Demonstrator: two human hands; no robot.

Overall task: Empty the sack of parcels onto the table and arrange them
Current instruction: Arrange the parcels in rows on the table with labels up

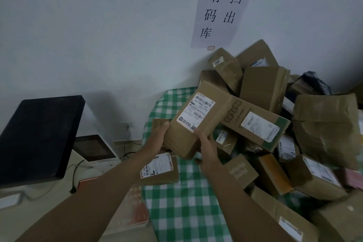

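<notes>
Head view: both hands, left hand (pixel 157 137) and right hand (pixel 208 148), grip a rectangular cardboard parcel (pixel 196 124) with a white label, above the green-checked cloth surface (pixel 186 212); crumpled brown boxes (pixel 275 120) heap at three o'clock.

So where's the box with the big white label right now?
Mid-frame, the labelled box is held above the checked tablecloth between left hand and right hand.

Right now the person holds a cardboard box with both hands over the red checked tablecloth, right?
Not quite: the tablecloth is green checked, not red. The head view shows the left hand and right hand holding the cardboard box above it.
</notes>
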